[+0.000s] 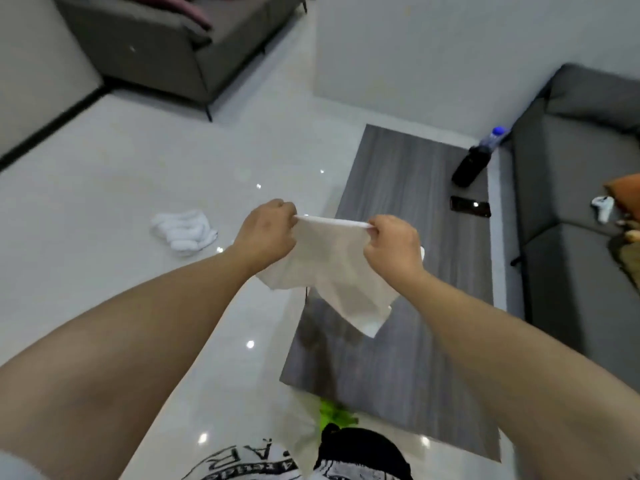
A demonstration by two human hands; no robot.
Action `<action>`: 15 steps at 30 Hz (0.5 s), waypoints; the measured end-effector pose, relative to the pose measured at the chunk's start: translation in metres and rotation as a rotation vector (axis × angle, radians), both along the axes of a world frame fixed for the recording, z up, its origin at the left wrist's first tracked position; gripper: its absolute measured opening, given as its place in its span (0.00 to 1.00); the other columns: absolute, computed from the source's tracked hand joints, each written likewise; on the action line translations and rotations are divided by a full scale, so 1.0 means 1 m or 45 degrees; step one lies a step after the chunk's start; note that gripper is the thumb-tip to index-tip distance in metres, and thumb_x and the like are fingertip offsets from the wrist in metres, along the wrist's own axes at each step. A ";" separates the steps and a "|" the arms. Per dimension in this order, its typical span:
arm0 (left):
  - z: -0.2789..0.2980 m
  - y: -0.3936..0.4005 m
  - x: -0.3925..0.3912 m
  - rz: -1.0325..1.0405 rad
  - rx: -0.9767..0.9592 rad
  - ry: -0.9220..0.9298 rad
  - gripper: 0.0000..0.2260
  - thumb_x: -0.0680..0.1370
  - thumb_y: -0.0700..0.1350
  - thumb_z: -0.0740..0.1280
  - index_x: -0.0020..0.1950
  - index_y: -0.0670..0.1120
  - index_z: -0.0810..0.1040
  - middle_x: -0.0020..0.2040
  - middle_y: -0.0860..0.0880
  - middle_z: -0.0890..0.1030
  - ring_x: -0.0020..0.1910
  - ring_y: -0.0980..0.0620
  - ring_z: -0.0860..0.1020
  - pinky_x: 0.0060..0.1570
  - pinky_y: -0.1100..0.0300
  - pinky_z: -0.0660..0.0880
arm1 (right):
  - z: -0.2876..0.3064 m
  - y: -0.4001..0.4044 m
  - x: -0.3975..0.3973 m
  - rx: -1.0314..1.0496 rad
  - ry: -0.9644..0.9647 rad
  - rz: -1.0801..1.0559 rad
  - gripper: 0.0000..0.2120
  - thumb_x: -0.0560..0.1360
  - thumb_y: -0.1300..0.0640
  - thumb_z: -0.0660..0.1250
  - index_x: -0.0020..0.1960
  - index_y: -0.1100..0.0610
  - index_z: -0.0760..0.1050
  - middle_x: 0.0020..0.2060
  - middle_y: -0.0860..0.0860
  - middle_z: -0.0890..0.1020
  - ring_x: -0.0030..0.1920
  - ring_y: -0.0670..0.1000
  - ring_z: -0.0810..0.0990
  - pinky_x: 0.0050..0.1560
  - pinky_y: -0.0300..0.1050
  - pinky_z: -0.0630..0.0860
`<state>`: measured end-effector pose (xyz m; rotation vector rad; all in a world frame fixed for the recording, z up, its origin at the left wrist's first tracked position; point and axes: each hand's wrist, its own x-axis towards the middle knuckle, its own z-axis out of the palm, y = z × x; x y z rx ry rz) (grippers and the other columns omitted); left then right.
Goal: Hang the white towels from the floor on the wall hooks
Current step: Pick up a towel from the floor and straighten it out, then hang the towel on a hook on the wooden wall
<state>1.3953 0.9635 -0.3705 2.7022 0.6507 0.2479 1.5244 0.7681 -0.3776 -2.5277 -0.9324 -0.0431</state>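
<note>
Stretching a white towel (329, 268) between them, the left hand (266, 233) and the right hand (393, 247) each pinch one end of its upper edge with curled fingers, so that the edge runs taut from fist to fist and the rest of the cloth hangs below in loose folds, its lowest corner dangling in front of the grey wood-grain coffee table (408, 358). Both forearms reach forward from the bottom corners of the head view. Off to the left, well apart from the hands, a second white towel (185, 232) lies bunched in a heap on the glossy pale tiled floor (104, 202). On the far end of the table stands a dark bottle (476, 161) with a blue cap; its label is too blurred to read. Near it a black phone (470, 206) lies flat on the tabletop. A grey sofa (571, 202) runs along the right side, with a small white object (602, 206) resting on its seat and an orange cushion at the frame edge. Another grey sofa (166, 46) stands at the top left against the wall. At the bottom of the view, black-and-white printed fabric (249, 462) shows lettering, of which only fragments such as "AR" can be made out; the rest is unreadable.
</note>
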 end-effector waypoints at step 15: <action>0.252 0.156 -0.367 0.724 0.360 -0.613 0.08 0.78 0.45 0.62 0.41 0.46 0.73 0.36 0.47 0.76 0.39 0.42 0.73 0.38 0.55 0.69 | 0.258 0.259 -0.273 0.476 -0.467 0.775 0.09 0.71 0.60 0.60 0.48 0.57 0.77 0.41 0.55 0.82 0.41 0.58 0.78 0.42 0.47 0.72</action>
